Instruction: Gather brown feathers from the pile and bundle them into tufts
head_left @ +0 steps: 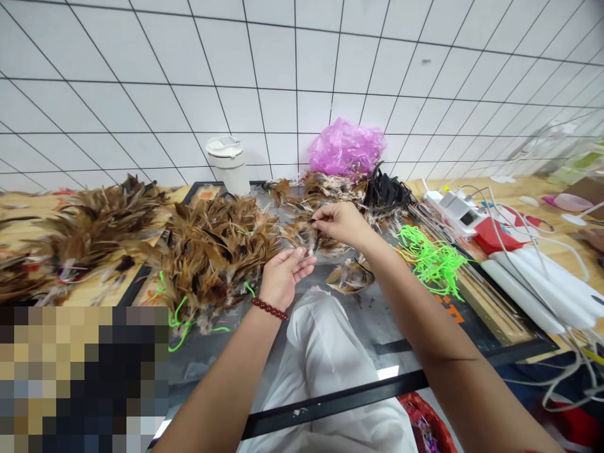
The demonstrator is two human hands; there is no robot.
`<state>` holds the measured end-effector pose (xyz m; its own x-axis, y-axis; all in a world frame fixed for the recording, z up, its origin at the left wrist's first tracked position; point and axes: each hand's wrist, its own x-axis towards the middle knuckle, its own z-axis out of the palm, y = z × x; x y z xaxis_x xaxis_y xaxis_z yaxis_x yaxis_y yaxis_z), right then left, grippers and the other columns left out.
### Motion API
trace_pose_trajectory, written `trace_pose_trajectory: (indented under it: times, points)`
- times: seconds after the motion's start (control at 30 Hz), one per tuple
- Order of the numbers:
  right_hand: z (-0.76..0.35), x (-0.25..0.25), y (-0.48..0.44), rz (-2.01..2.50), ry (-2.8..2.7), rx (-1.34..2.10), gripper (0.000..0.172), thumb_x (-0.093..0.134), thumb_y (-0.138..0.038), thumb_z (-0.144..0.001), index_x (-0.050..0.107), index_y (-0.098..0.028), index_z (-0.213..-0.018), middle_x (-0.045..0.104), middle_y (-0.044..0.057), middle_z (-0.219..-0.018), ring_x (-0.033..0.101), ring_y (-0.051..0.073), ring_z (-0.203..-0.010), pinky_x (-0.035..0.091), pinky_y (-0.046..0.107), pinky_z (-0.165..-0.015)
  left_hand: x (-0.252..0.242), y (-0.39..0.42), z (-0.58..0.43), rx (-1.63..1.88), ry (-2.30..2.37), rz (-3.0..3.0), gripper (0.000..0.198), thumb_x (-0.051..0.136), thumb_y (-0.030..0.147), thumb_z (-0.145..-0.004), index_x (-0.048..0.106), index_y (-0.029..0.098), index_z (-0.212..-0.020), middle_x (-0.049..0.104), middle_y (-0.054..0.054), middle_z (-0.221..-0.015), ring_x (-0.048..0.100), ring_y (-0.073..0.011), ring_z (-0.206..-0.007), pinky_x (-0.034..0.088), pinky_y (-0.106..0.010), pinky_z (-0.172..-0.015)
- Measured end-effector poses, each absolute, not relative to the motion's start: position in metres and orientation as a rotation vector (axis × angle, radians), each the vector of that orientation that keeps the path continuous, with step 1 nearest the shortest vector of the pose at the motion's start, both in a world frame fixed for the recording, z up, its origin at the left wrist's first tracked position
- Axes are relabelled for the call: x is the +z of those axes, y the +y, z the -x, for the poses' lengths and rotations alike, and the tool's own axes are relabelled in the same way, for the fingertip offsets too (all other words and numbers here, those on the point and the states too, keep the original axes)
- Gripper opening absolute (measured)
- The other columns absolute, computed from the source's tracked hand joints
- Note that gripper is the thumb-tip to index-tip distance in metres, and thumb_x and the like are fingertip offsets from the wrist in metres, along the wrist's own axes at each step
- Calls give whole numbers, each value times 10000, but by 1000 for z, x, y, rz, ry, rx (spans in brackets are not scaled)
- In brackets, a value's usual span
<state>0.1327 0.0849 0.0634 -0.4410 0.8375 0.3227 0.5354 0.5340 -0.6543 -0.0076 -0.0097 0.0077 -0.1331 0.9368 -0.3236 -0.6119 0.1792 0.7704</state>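
A wisp [312,244] of pale and dark feathers stands between the two hands, over the middle of a dark panel [340,346]. The left hand [287,272], palm turned up, has its thumb and fingers drawn together on the wisp's lower end. The right hand [340,223], above it and a little to the right, is closed in a pinch, thumb to forefinger; a thin dark bit shows at its tips, too small to tell what it is. Behind and beneath the fingers lie loose feathers [295,234], and a brown tuft [352,275] rests on the panel below the right hand. Just left of the left hand spreads a big brown pile [217,245], with green strings at its near edge; a second pile [101,220] lies further left, on the wooden table [177,194]. Right of the right forearm is a tangle of green strands [431,261]. Toward the wall [268,69] come black feathers [387,192], a pink bag [346,148] and a white cup [229,167]. At the far right are a power strip [455,211], white rolls [542,286] and looping cables. A red-beaded bracelet [269,309] circles the left wrist.
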Motion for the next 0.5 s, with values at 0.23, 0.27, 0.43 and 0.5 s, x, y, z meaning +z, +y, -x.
trace_pose_trajectory:
  times: [0.23, 0.27, 0.43, 0.5]
  points:
    - [-124, 65, 73, 1123, -2164, 396, 172, 563, -140, -715, 726, -166, -763, 684, 10, -664, 569, 121, -606, 398, 227, -625, 9, -12, -3, 1427, 1137, -445, 135, 701, 142, -707, 639, 65, -799, 700, -103, -740, 677, -164, -605, 531, -238, -530]
    - [-122, 65, 70, 1131, -2169, 376, 183, 556, -135, -715, 728, -167, -768, 686, 14, -668, 574, 125, -610, 399, 230, -629, 9, -12, -4, 1435, 1143, -453, 140, 703, 143, -702, 638, 65, -799, 699, -104, -737, 676, -165, -600, 530, -241, -528]
    - [-116, 66, 61, 1176, -2153, 353, 187, 554, -142, -728, 730, -167, -784, 689, 25, -682, 593, 143, -638, 418, 246, -653, 6, -12, -7, 1494, 1135, -453, 196, 750, 174, -648, 633, 70, -766, 676, -80, -651, 644, -139, -545, 521, -245, -533]
    - [-117, 67, 63, 1161, -2106, 418, 177, 587, -195, -745, 729, -168, -848, 705, 25, -748, 606, 142, -674, 433, 248, -679, 5, -11, -7, 1544, 1109, -439, 209, 767, 177, -624, 619, 83, -739, 656, -54, -603, 616, -117, -510, 507, -231, -521]
